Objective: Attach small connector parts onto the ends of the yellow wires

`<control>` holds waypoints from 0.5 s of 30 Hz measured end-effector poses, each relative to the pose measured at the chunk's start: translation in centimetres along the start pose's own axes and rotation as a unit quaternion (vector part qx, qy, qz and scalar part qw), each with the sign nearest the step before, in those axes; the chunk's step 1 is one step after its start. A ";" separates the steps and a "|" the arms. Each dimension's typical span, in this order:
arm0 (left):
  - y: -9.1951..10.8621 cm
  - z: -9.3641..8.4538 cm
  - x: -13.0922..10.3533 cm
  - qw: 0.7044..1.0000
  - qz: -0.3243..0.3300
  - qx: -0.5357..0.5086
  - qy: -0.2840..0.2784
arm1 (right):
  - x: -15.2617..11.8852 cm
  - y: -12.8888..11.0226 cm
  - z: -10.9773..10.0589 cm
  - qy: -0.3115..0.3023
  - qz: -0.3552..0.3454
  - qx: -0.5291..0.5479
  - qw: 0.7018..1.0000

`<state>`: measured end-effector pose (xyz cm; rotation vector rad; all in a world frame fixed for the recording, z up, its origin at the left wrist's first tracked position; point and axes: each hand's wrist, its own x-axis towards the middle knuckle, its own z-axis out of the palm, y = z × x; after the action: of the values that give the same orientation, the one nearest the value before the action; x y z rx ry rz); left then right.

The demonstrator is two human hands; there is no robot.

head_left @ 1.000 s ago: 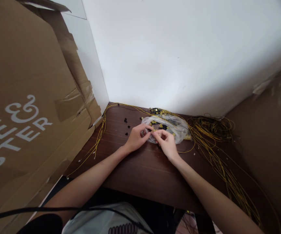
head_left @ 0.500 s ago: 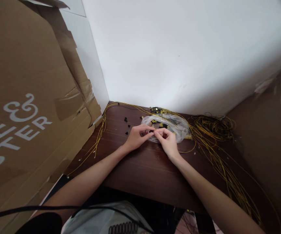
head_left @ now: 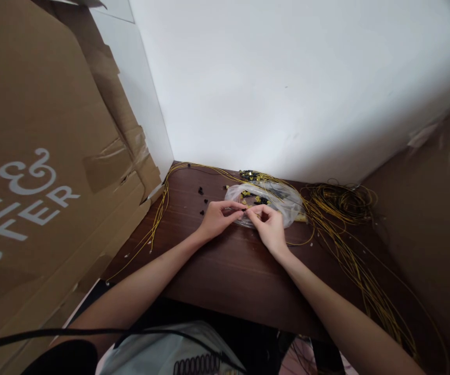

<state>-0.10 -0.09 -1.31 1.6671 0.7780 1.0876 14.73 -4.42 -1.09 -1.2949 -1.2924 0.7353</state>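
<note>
My left hand pinches a small black piece between thumb and fingertips. Right beside it, my right hand has its thumb and index finger pressed together at the same piece; whatever else lies between them is too small to make out. Both hands are over the near edge of a clear plastic bag that holds black and yellow connectors. A few small black parts lie on the brown table to the left of my left hand.
Yellow wires run down the right side of the table, with a coil behind. Thinner yellow wires curve along the left. A large cardboard box stands left, a white wall behind. A black cable crosses low in front.
The fingertips of my left hand have shifted slightly, showing more of the small black piece. My right hand has hardly moved. The whole view has shifted a little.
</note>
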 end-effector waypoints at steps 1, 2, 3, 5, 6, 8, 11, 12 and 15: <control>-0.1 0.0 0.0 1.000 -0.001 0.004 -0.001 | 0.0 0.0 0.0 0.001 -0.011 -0.013 1.000; -0.2 0.0 0.0 1.000 0.000 0.008 -0.001 | 0.0 0.0 -0.1 0.002 -0.023 -0.028 0.999; -0.2 -0.1 0.0 1.000 0.001 0.013 -0.002 | 0.0 0.1 -0.1 0.003 -0.035 -0.043 0.998; -0.3 -0.1 0.0 1.000 0.002 0.014 -0.006 | -0.1 0.1 -0.2 0.004 -0.056 -0.070 0.996; -0.3 -0.1 0.1 1.000 0.000 0.010 -0.007 | -0.1 0.0 -0.2 0.003 -0.064 -0.081 0.995; -0.2 -0.1 0.1 1.000 -0.006 -0.001 -0.009 | -0.1 0.0 -0.3 0.000 -0.083 -0.104 0.991; -0.1 -0.1 0.1 1.000 -0.016 -0.008 -0.012 | -0.1 -0.1 -0.4 -0.005 -0.113 -0.136 0.984; -0.1 -0.1 0.1 1.000 -0.017 -0.006 -0.012 | -0.1 -0.1 -0.5 -0.006 -0.121 -0.141 0.983; 0.0 -0.1 0.1 1.000 -0.016 0.002 -0.009 | -0.1 -0.1 -0.5 -0.011 -0.133 -0.149 0.980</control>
<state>-0.16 0.07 -1.30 1.6597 0.7923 1.0476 15.16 -4.65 -0.97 -1.3153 -1.6021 0.3783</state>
